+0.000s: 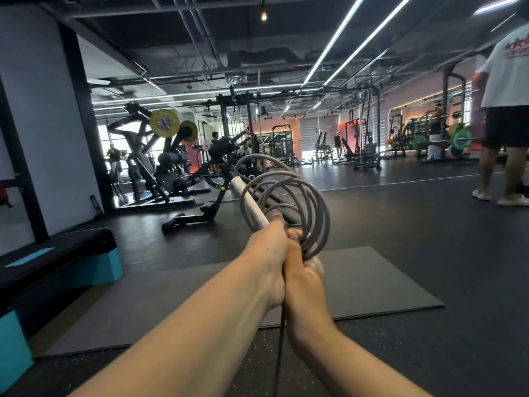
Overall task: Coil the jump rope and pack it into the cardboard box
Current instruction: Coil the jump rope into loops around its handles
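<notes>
Above a grey floor mat (pixel 372 285) in a gym, the left hand (pixel 267 253) and right hand (pixel 303 279), pressed together, clench the coiled jump rope (pixel 289 193) and its white handle (pixel 252 202).

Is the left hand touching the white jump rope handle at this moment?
Touching. The head view shows the left hand closed around the lower end of the white handle, which sticks out above its fingers.
</notes>
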